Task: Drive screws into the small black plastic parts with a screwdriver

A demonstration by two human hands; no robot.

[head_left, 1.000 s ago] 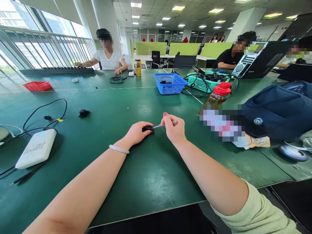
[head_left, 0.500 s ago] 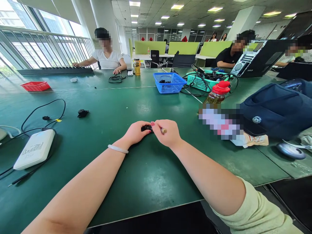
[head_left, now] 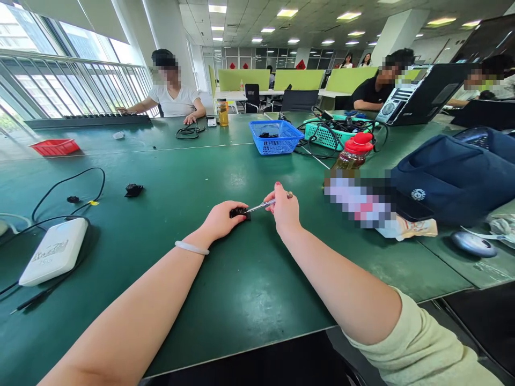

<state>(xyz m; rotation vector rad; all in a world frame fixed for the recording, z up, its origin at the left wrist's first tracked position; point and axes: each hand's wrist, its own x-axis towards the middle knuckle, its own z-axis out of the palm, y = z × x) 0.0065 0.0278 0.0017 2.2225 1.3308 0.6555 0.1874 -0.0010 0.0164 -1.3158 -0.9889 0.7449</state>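
Observation:
Near the middle of the green table, my left hand [head_left: 221, 219] pins a small black part [head_left: 238, 213] to the surface, thumb in front and fingers behind. Its exact kind is too small to make out. In my right hand [head_left: 287, 212] is a slim silver screwdriver [head_left: 260, 206], gripped by thumb and fingers with the index finger raised. The tool lies nearly level, its thin tip pointing left at the part's right end; whether it touches I cannot tell. Part of the handle is hidden in the hand, and its brownish end shows above the fingers.
On the left lie a white power bank [head_left: 54, 252] with cables and a small black piece [head_left: 133, 190]. Ahead are a red tray [head_left: 55, 148], a blue basket [head_left: 277, 138] and a green basket [head_left: 328, 135] of cables. A red-capped bottle [head_left: 354, 150] and dark bag [head_left: 454, 177] stand right.
My right hand has shifted right and tilted the screwdriver from pointing endwise to nearly level, exposing its silver shaft. My left hand still holds the black part.

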